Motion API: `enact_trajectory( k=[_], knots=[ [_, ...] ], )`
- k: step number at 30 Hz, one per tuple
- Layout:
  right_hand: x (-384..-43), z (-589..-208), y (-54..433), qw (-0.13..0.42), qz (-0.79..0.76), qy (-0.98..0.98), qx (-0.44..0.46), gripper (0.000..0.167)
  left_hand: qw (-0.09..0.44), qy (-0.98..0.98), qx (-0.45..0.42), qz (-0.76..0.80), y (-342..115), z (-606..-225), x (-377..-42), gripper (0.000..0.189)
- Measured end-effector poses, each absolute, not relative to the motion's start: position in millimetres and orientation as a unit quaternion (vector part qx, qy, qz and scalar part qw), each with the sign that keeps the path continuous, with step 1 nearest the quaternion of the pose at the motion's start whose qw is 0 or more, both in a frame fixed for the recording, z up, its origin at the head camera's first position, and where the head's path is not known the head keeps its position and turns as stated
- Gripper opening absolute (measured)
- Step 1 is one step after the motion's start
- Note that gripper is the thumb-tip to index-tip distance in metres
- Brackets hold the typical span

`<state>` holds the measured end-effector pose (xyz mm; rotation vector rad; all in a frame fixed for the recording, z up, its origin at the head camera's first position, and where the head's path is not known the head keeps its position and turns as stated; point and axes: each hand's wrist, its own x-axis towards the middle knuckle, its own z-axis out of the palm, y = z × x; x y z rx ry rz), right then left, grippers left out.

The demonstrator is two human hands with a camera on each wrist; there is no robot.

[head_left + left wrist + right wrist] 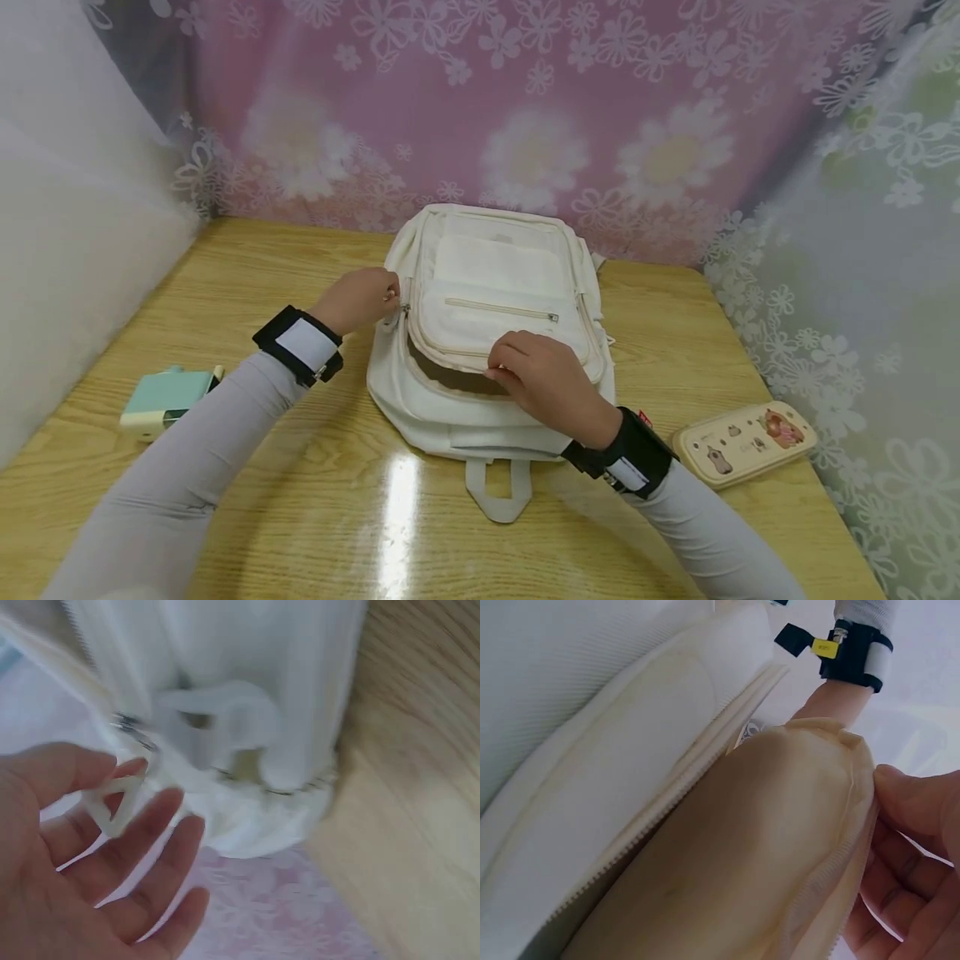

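Note:
A cream backpack [495, 283] lies on the table, its main compartment partly unzipped toward me. My left hand [358, 298] is at the bag's left side, thumb and forefinger pinching a triangular zipper pull [130, 807] that hangs from the metal slider [133, 729]. The other fingers are spread loosely. With thumb and fingers, my right hand [551, 383] grips the edge of the front flap [859, 787] and holds it up from the opening. Beige lining shows inside; the depth of the compartment is hidden in the head view.
To the left stands a mint and cream box-shaped item [168, 400], partly behind my left forearm. A cream pencil case [742, 442] with cartoon prints lies at the right edge of the wooden table [315, 517]. The bag's carry loop [501, 507] points toward me. Floral curtains [465, 108] hang behind.

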<state>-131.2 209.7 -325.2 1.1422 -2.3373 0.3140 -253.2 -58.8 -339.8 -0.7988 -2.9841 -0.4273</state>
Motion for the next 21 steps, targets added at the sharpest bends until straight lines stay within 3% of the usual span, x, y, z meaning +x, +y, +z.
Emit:
enact_trajectory(
  k=[5,11,15,21],
  knots=[
    [-130.3,-322.7,213.8,0.259,0.114,-0.868,0.409,0.013,0.004,-0.916,-0.343,-0.208,-36.0,-316.4,-227.3,0.019],
    [-130.8,-319.9,215.4,0.277,0.12,-0.869,0.393,0.012,-0.094,-0.842,-0.464,-0.257,3.3,-293.3,-185.1,0.035],
    [-130.1,-317.9,214.4,0.289,0.132,-0.868,0.382,0.01,-0.057,-0.862,-0.464,-0.194,22.6,-294.4,-167.5,0.041],
    [-129.0,-317.9,211.3,0.293,0.143,-0.87,0.37,0.007,0.004,-0.887,-0.433,-0.162,34.2,-305.6,-162.1,0.016]
  ],
)
